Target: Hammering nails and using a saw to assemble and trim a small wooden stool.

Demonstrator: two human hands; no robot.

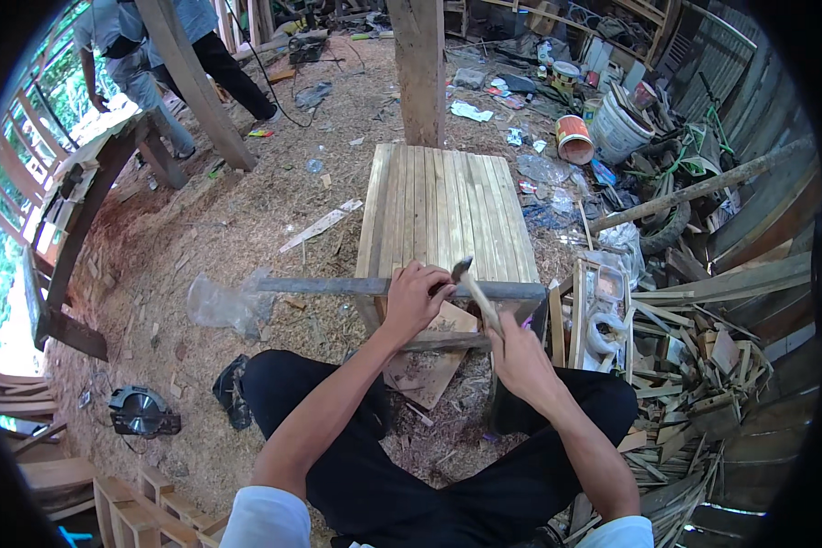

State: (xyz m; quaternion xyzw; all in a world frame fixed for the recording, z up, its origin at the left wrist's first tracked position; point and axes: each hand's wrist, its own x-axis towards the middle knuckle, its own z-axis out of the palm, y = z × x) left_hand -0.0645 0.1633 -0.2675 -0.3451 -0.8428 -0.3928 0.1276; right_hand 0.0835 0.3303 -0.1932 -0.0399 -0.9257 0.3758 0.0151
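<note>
Beyond the fingers of the left hand (pixel 415 300), the slatted wooden top (pixel 443 210) already has its slats side by side; the grey bar (pixel 324 285) under these bent fingers seems not yet fastened. What they pinch, I cannot tell. The right hand (pixel 521 360) wraps its fingers around the hammer (pixel 478 297).

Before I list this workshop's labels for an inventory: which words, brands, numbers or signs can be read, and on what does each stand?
No text reads clearly enough to quote.
Red-and-white bucket: print on its side, too small and blurred to read.
Large white bucket: markings, also too blurred.
Circular saw: any lettering is too small to tell.
Hammer in the right hand: no lettering shows.
</note>
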